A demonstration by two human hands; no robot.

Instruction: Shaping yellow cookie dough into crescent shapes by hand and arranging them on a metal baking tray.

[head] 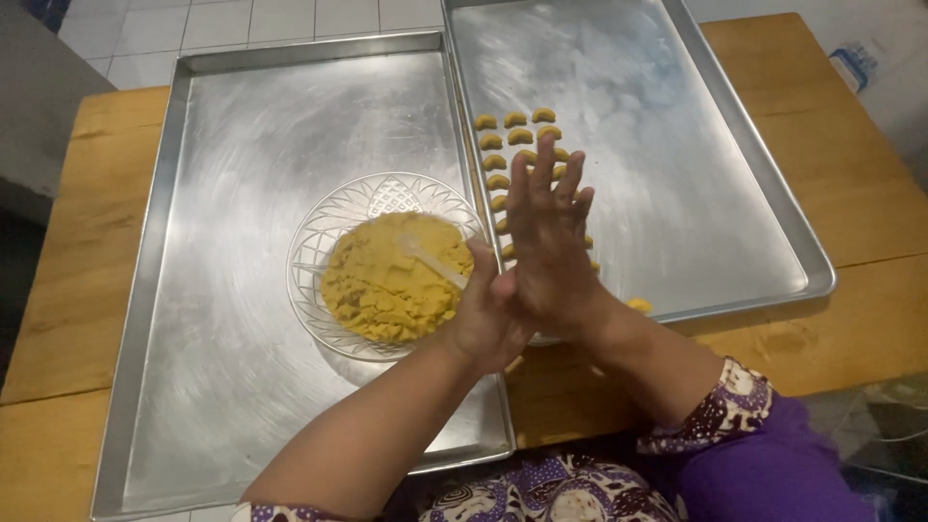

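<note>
Metal trays, a glass bowl of dough, and two hands pressed palm to palm.

Two metal trays are laid on a wooden table (851, 174): the left tray (222, 145) bears a glass bowl (329, 222) of yellow dough (387, 280); rows of small dough crescents (503, 145) are set on the right tray (696, 145). The right hand (549, 242), fingers outstretched, is pressed flat against the left hand (488, 314); whether dough is held between them cannot be told.

Anything between the pressed hands (527, 280) hidden; several crescents (512, 145) behind them
</note>
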